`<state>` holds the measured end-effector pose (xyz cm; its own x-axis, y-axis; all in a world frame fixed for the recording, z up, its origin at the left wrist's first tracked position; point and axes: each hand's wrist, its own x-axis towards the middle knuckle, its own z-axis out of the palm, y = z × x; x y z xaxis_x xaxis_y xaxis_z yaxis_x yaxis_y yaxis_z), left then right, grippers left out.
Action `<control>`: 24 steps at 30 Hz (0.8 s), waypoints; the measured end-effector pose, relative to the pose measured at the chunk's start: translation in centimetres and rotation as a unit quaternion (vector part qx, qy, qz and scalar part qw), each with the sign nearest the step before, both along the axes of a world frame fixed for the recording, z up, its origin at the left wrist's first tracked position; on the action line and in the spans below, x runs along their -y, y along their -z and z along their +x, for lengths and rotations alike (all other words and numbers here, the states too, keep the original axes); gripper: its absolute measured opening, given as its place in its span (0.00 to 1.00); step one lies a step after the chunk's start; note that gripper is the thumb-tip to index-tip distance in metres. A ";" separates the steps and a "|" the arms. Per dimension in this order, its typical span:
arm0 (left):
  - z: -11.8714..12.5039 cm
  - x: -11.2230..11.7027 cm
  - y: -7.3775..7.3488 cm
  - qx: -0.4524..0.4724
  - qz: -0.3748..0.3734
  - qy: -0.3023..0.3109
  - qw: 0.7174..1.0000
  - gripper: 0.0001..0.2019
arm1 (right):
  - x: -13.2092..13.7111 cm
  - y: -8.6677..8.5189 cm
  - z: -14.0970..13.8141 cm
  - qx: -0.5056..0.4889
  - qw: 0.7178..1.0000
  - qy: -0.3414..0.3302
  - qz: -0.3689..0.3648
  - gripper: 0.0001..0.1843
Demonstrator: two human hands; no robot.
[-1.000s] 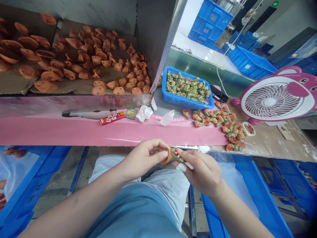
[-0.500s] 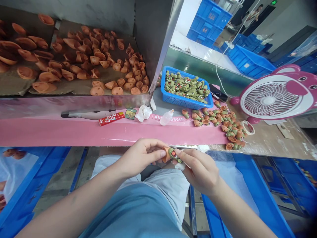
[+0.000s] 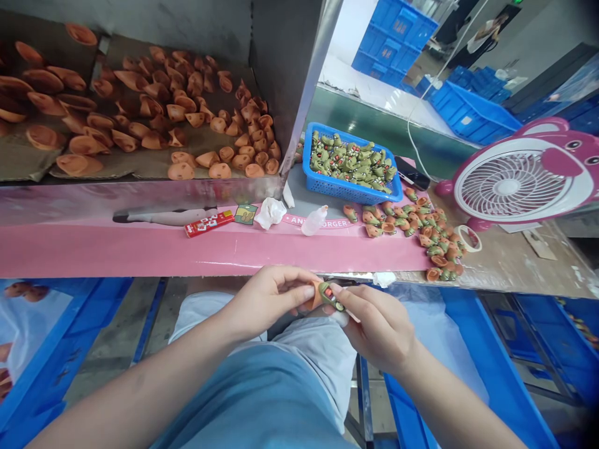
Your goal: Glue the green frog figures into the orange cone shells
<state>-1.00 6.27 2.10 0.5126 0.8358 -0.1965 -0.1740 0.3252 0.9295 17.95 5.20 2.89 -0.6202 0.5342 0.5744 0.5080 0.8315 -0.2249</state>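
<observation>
Above my lap, just off the table's front edge, my left hand [image 3: 276, 296] pinches an orange cone-shaped piece [image 3: 315, 295]. My right hand [image 3: 379, 318] grips a small green figure piece [image 3: 331, 296] with red and white marks, and the two pieces are pressed together. A bit of white material shows under the right fingers; I cannot make out what it is. On the table lie a clear squeeze bottle [image 3: 314, 221], a crumpled white tissue [image 3: 270, 214] and a red packet [image 3: 208, 224].
A metal booth holds many orange pieces [image 3: 154, 106] on cardboard [image 3: 28, 162]. Behind the table's middle stands a blue basket [image 3: 353, 187] of green pieces. Joined orange-and-green pieces [image 3: 435, 237] lie at the right, near a tape roll [image 3: 468, 239] and a pink fan [image 3: 515, 178]. A person [image 3: 486, 34] is far back.
Both hands stay almost in place, still holding the orange and green pieces together. The view has shifted slightly. The distant person has changed posture.
</observation>
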 end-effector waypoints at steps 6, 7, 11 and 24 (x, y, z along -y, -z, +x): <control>0.3 0.0 0.0 0.006 -0.016 -0.010 1.000 0.08 | -0.1 0.1 -0.3 0.005 0.999 0.044 -0.001 0.21; 0.4 0.1 0.0 0.005 -0.025 -0.020 0.999 0.09 | 0.0 0.0 -0.4 0.001 0.998 0.059 -0.006 0.19; 0.3 0.7 0.3 -0.060 0.030 -0.121 0.990 0.13 | 0.0 -0.3 -0.5 -0.045 0.986 0.123 -0.100 0.11; 0.8 2.2 0.7 -0.050 0.055 -0.194 0.978 0.05 | -0.5 -0.2 -0.8 -0.157 0.900 0.135 -0.384 0.10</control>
<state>-0.23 4.09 1.36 0.1348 0.9826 -0.1279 -0.1712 0.1502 0.9737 17.11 5.69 3.09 -0.2806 0.9551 0.0952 0.4787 0.2252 -0.8486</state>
